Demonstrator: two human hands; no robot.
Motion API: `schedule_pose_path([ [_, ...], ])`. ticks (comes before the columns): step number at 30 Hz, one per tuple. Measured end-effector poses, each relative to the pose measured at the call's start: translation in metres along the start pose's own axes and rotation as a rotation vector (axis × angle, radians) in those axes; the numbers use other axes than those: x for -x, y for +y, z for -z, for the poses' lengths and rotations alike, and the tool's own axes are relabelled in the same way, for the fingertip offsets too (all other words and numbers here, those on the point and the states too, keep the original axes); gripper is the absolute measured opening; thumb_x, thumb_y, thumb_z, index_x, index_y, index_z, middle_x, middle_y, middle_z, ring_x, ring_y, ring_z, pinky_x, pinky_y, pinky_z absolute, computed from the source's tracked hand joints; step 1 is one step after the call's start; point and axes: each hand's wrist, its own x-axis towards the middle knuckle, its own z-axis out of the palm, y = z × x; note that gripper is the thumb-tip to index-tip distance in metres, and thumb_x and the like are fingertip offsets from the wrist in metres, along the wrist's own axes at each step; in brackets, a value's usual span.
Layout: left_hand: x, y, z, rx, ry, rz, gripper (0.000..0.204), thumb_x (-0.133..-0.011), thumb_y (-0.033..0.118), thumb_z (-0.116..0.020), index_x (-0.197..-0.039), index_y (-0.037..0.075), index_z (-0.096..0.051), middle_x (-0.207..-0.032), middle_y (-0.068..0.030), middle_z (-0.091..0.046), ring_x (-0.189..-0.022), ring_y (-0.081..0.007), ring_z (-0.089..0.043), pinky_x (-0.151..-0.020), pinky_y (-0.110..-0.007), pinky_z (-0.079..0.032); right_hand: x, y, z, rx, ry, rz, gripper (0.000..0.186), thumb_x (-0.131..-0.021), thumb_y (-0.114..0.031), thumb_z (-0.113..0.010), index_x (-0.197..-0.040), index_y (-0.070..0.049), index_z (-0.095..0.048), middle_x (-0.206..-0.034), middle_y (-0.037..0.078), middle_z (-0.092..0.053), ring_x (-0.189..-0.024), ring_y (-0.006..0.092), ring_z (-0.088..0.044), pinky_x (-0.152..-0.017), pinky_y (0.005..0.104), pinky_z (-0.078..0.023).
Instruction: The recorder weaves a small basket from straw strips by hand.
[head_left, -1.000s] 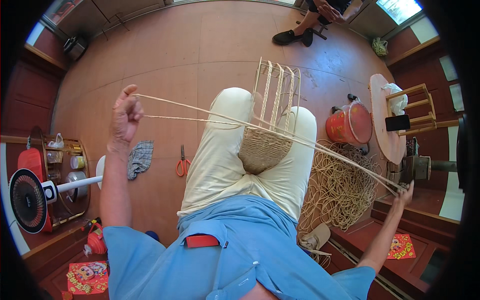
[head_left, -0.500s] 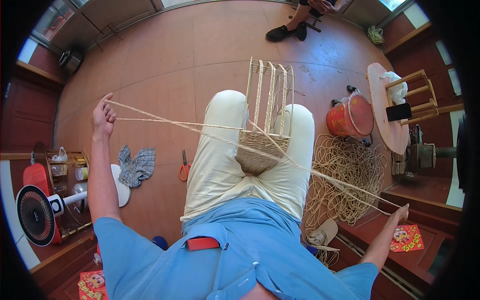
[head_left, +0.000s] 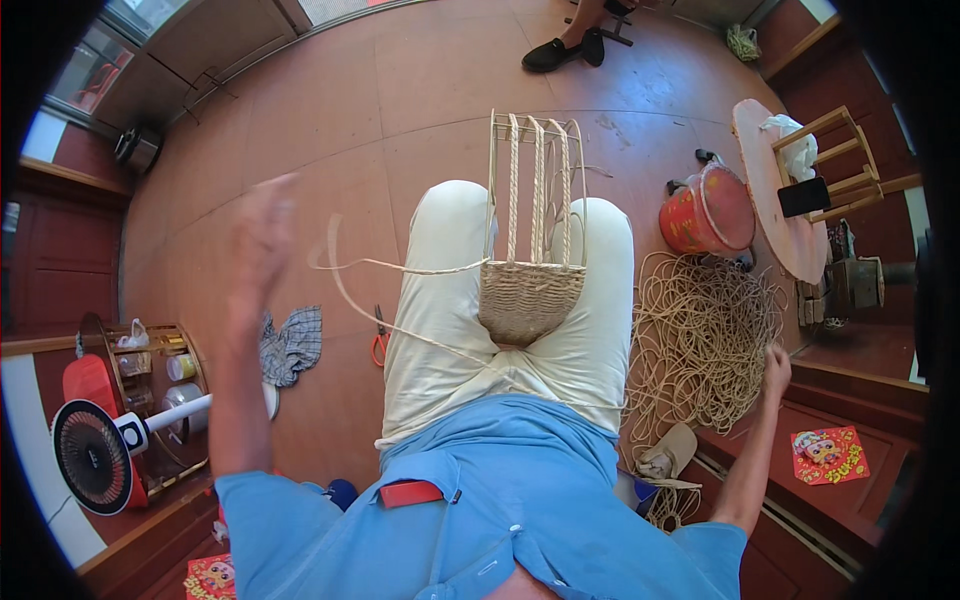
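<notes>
Resting at frame centre on the person's lap, the half-woven basket [head_left: 530, 290] trails a cane strand [head_left: 380, 265] leftward toward the blurred left hand [head_left: 265, 235], whose grip I cannot tell. At right, the right hand [head_left: 776, 370] closes beside the coiled cane pile [head_left: 705, 335].

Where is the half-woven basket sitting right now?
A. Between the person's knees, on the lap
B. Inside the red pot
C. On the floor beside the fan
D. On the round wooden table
A: the half-woven basket rests on the pale trousers between the two knees, its upright stakes rising from it, away from the round wooden table.
</notes>
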Motion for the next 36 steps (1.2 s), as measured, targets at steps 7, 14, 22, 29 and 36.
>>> schedule_pose_path([
  [7,0.069,0.164,-0.029,0.538,-0.322,0.068,0.031,-0.107,0.024,-0.076,-0.129,0.002,-0.074,-0.111,-0.0171,-0.081,-0.097,-0.0303,-0.079,-0.081,-0.041,-0.061,0.092,-0.37,-0.116,-0.222,-0.256,0.378,0.018,-0.109,-0.018,-0.074,-0.115,-0.001,-0.076,-0.102,-0.001,-0.073,-0.096,0.0084,-0.064,-0.089,0.0283,-0.054],
  [14,0.05,0.141,-0.066,0.92,-0.437,0.351,0.014,-0.109,0.016,-0.072,-0.112,0.004,-0.077,-0.081,0.0028,-0.068,-0.076,-0.0068,-0.058,-0.069,-0.029,-0.049,0.137,-0.45,-0.139,-0.344,-0.353,0.479,0.017,-0.111,-0.02,-0.073,-0.114,-0.003,-0.075,-0.1,-0.004,-0.069,-0.094,0.007,-0.061,-0.087,0.0268,-0.051],
  [22,0.051,0.15,-0.084,0.909,-0.257,0.162,0.011,-0.104,0.009,-0.076,-0.112,0.002,-0.079,-0.096,0.0026,-0.069,-0.081,-0.0054,-0.053,-0.077,-0.026,-0.047,0.17,-0.483,-0.143,-0.368,-0.424,0.551,0.014,-0.107,-0.013,-0.074,-0.113,0.0,-0.075,-0.104,0.004,-0.073,-0.099,0.0146,-0.068,-0.093,0.0325,-0.055],
  [29,0.06,0.155,-0.084,1.124,-0.368,0.408,0.021,-0.107,0.012,-0.076,-0.123,0.0,-0.08,-0.111,-0.0043,-0.078,-0.096,-0.0113,-0.071,-0.092,-0.029,-0.058,0.182,-0.502,-0.14,-0.414,-0.446,0.548,0.014,-0.105,-0.013,-0.076,-0.111,0.0,-0.076,-0.103,0.006,-0.074,-0.099,0.0161,-0.071,-0.094,0.0335,-0.055],
  [36,0.06,0.167,-0.082,1.635,-0.444,0.7,0.027,-0.111,0.021,-0.073,-0.13,0.002,-0.078,-0.12,-0.0093,-0.082,-0.108,-0.0176,-0.077,-0.103,-0.038,-0.061,0.202,-0.526,-0.153,-0.41,-0.463,0.688,0.012,-0.101,-0.012,-0.08,-0.108,-0.002,-0.078,-0.105,0.01,-0.079,-0.102,0.023,-0.076,-0.096,0.0373,-0.056],
])
